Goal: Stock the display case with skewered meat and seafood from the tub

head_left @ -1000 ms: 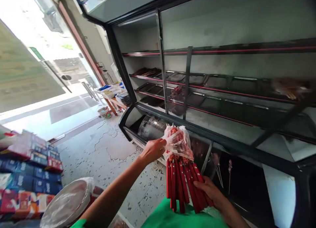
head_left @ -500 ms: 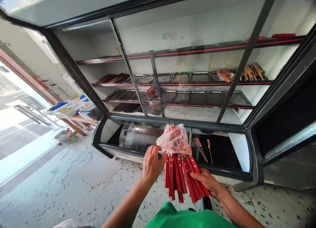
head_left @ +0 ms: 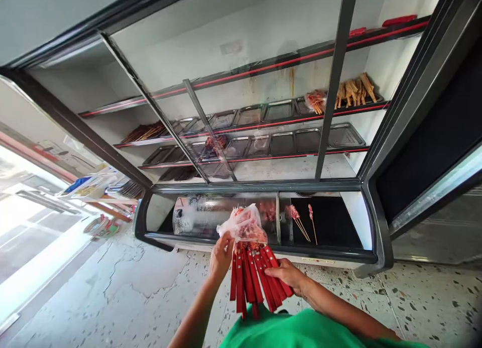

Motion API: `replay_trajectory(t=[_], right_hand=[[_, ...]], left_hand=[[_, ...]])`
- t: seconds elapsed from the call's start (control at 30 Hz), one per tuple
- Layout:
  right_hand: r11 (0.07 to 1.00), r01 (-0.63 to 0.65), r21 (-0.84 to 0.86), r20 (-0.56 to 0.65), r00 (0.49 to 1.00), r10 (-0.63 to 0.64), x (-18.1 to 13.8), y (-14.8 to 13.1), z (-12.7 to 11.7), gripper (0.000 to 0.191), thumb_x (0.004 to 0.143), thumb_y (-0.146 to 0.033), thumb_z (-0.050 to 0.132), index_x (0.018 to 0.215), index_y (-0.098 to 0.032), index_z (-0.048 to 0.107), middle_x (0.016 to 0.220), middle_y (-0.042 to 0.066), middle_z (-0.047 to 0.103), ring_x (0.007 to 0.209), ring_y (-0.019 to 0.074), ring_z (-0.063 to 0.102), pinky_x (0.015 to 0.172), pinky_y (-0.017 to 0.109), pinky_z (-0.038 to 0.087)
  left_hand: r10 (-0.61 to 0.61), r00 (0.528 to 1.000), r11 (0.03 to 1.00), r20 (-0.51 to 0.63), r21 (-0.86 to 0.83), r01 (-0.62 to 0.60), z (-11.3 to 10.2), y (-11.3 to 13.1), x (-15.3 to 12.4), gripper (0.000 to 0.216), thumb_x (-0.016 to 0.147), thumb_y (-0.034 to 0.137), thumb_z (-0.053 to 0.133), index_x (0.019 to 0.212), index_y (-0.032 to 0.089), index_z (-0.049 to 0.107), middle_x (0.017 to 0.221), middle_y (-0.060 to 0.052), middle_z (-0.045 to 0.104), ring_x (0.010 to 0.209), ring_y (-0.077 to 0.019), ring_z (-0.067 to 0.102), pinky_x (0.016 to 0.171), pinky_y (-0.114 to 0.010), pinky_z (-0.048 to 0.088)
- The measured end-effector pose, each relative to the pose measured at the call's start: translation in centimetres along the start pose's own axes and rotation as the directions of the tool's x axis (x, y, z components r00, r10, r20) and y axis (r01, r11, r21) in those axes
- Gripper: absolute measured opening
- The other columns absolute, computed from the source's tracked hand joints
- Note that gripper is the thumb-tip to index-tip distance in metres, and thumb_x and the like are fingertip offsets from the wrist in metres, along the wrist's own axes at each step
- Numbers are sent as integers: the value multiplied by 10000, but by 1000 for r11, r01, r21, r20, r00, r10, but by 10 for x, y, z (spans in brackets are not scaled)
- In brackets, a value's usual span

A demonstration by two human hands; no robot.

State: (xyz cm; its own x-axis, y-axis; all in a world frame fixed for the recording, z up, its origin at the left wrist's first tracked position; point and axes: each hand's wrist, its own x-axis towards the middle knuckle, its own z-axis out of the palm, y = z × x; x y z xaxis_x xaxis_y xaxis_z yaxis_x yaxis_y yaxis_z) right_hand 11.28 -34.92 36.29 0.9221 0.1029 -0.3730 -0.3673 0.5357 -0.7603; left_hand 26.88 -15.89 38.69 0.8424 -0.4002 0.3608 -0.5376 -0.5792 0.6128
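Note:
A bundle of red-handled meat skewers (head_left: 250, 277) is held in front of me, handles pointing toward my body. A thin clear plastic bag (head_left: 244, 225) covers the raw meat at their far end. My right hand (head_left: 288, 276) is closed around the right-hand handles, thumb on top. At the bag's lower left edge, my left hand (head_left: 221, 255) pinches the plastic; some of its fingertips are hidden. Beyond the bundle, thin meat skewers (head_left: 298, 221) and a single skewer (head_left: 311, 222) lie on the dark floor of the display case's lower compartment.
A large display case (head_left: 259, 186) with sliding glass panes stands before me. Its shelves carry metal trays (head_left: 282, 143), brown skewers (head_left: 145, 132), a bagged bundle (head_left: 315, 101) and wrapped tan bundles (head_left: 354, 92). A side table (head_left: 109, 200) and a bucket (head_left: 101, 227) are at left.
The view has swung to the right and tilted. The skewer bundle and both hands sit further left and lower in view. Both hands stay at the bundle, which is still bagged.

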Motion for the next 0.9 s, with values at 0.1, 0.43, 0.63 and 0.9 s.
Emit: replay_trajectory(t=[0.1,0.43,0.63,0.9], right_hand=[[999,-34,-24,46,998,36,11,5,-4,324,511,-418,829,795,-266,788,817,-13,772,816,255,719,795,368,535],[995,-95,-24,82,992,96,25,-10,6,191,532,-341,793,696,-250,759,730,-40,755,768,233,702,777,358,520],[990,-143,10,106,984,141,20,-17,0,314,540,-387,825,775,-193,747,780,30,764,761,234,709,759,351,537],[974,-94,-206,140,982,125,1,-49,-18,480,576,-480,844,895,-144,716,808,78,754,758,249,718,751,378,552]], left_hand=[[29,999,995,-30,-91,-32,2,4,-8,212,861,356,538,981,226,656,1157,-98,682,1201,-257,589,1016,-446,479],[-120,992,990,-44,74,123,-22,40,-25,640,857,282,507,1477,223,364,985,-62,687,757,-173,645,733,-336,570],[-231,933,947,-275,156,281,-58,24,-23,584,783,176,500,1365,222,518,1184,-111,609,600,-119,569,684,-334,555],[-467,783,701,411,-368,611,-144,-34,-56,716,628,570,790,1223,213,616,1305,-140,620,1114,-281,635,902,-413,540]])
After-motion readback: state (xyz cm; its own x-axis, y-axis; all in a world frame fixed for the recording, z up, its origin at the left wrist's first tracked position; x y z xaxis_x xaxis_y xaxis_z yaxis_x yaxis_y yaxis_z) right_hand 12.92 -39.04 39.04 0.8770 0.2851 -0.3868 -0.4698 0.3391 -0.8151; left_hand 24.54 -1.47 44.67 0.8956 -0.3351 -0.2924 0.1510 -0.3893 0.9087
